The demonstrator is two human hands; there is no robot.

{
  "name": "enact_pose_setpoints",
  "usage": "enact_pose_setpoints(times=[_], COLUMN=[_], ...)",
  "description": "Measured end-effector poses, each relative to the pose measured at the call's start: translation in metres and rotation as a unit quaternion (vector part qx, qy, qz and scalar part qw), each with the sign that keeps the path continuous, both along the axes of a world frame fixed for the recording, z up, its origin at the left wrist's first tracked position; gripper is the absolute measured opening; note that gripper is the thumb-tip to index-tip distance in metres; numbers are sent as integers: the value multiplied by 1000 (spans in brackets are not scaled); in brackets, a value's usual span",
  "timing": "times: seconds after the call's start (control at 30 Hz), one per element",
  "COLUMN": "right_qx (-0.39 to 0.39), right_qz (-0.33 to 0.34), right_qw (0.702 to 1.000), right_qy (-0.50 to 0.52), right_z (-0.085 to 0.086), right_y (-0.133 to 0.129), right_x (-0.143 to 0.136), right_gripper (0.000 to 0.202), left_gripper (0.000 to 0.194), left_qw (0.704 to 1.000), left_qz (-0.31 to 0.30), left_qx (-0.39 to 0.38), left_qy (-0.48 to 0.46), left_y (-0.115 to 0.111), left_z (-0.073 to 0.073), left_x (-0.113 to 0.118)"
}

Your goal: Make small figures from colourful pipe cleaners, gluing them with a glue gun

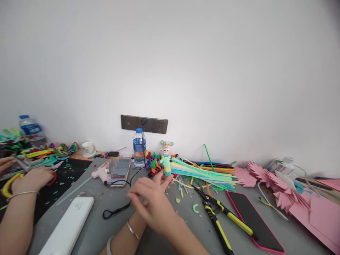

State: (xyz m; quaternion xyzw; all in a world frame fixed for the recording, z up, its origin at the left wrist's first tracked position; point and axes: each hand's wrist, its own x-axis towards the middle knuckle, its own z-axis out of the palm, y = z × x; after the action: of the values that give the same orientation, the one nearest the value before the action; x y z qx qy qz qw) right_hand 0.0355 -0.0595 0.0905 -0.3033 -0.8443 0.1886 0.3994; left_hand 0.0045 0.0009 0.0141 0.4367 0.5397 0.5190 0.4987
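Note:
My left hand, its wrist in a silver bangle, is closed around the lower end of a small clay doll and holds it upright. The doll has big round eyes, a pale green body and round blue-and-yellow pieces on its head. Nearer the camera, my right hand crosses over the left forearm, with thumb and fingertips brought together in a pinch. Anything between those fingertips is too small to make out. Pliers with yellow-and-black handles lie right of my hands, beside a green curved scrap.
At left, another person's hand works with yellow-handled scissors. Pipe cleaners, a water bottle and a phone lie behind. A white box-like device, pink-cased phone and folded pink paper flank me.

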Motion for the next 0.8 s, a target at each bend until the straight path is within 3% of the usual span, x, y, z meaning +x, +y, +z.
enact_pose_setpoints(times=[0.07,0.13,0.23,0.37,0.5,0.6,0.8], right_qx=[4,10,-30,-66,-74,-80,-94], right_qz=[30,10,-70,-90,-90,-86,-105], right_qw=[999,992,967,944,935,930,944], right_qy=[-43,-122,-244,-310,-335,-349,-297], right_z=[2,-3,-18,-33,-40,-48,-61], right_y=[7,21,50,81,91,94,100], right_x=[-40,-78,-127,-173,-194,-202,-201], right_gripper=[13,18,39,40,42,50,44], left_gripper=[14,20,27,35,34,30,28], left_qw=[996,982,982,980,982,978,979], left_qz=[-81,-161,-161,-170,-151,-172,-156], left_qx=[31,86,90,84,72,68,82], left_qy=[-15,-47,-50,-60,-87,-98,-98], left_y=[0,4,11,18,20,18,21], left_z=[-2,-8,-17,-19,-10,-4,-13], left_x=[-2,-3,-2,-1,-7,-10,-11])
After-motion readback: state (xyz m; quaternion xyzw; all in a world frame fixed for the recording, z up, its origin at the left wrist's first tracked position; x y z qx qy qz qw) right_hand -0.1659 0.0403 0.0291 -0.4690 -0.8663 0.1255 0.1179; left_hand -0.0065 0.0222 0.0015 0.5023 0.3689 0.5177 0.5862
